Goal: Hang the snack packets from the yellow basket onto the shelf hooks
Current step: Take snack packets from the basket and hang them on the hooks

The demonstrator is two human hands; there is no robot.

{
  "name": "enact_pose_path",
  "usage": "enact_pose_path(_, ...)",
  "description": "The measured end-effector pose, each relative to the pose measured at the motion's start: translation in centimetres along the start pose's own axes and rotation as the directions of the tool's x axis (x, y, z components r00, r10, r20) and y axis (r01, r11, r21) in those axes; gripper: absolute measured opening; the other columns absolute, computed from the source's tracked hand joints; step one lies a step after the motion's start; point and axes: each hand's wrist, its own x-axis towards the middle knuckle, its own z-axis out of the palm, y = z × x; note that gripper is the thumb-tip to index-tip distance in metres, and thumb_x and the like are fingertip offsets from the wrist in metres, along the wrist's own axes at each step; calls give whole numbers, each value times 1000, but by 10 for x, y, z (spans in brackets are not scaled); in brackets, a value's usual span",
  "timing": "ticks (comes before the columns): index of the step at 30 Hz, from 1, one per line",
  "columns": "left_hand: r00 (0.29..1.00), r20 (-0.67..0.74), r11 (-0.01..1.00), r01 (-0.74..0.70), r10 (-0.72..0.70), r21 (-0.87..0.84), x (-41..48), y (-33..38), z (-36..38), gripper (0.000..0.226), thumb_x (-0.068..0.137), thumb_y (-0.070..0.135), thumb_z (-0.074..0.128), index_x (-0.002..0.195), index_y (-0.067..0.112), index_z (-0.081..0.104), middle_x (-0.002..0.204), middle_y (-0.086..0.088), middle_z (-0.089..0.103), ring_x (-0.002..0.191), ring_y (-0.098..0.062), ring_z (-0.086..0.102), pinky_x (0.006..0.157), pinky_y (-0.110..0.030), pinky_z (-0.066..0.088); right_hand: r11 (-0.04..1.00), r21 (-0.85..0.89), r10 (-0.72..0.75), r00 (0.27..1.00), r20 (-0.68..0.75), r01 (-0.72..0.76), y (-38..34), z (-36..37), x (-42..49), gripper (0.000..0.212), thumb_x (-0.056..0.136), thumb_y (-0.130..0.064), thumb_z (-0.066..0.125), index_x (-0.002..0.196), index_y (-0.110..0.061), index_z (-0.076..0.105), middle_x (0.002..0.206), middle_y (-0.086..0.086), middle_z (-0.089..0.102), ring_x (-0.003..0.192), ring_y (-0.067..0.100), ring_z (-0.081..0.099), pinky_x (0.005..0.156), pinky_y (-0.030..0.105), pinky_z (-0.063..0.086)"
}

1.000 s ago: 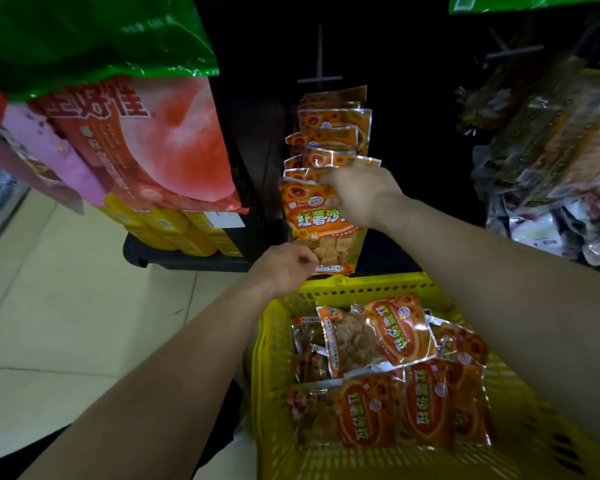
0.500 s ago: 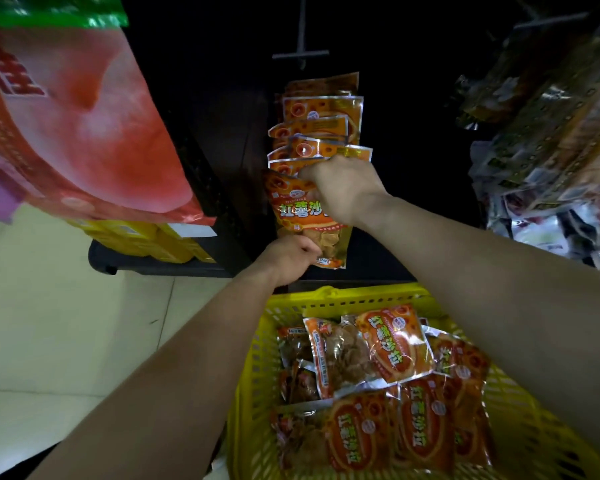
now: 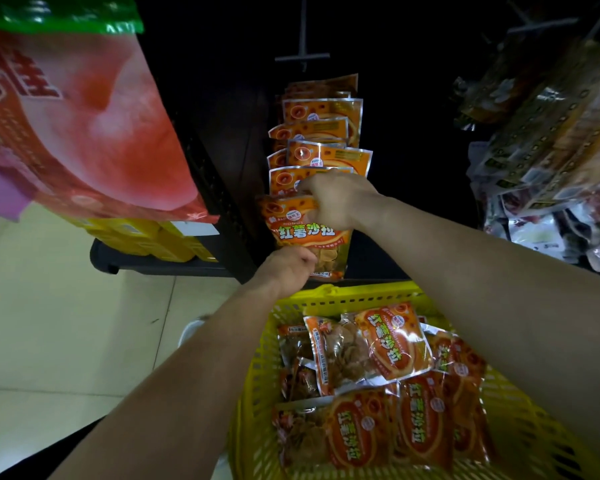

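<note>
An orange snack packet hangs at the front of a row of like packets on a shelf hook. My right hand grips the packet's top edge. My left hand pinches its lower left corner. The hook's tip is hidden behind my right hand. Below, the yellow basket holds several more orange packets, lying flat and overlapping.
Large red and green bags hang at the upper left. Yellow boxes sit on a low black shelf base. Silver and dark packets hang at the right. An empty hook bar sticks out above the row. Pale tile floor lies to the left.
The view has shifted slightly. Both hands stay on the front packet, with my right hand a little lower on its top edge.
</note>
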Motion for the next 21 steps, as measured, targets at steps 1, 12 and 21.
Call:
enact_pose_path(1,1000,5,1000,5,-5,-3,0,1,1,17,99,32,57,107,30,71,121,3,65,115,-18,58,102,-34,46,1000,-12,3,1000,-10,-3,1,0,-1,56,83,-51,70,133,-31,54,125,1,63,114,25,58,79,36,47)
enact_pose_path(12,1000,3,996,-1,1,-91,-47,18,-12,32,97,31,62,127,23,63,120,3,66,108,-14,60,97,-27,45,977,104,197,970,-141,-183,15,-11,-71,78,79,-51,73,144,-27,38,139,3,52,127,28,46,101,45,45)
enact_pose_path(21,999,-36,999,-29,30,26,-112,11,14,28,95,32,62,122,28,65,119,3,68,106,-18,63,92,-28,49,912,287,351,918,-184,-292,40,13,-187,49,90,-36,63,135,-21,49,125,6,56,119,31,51,95,45,49)
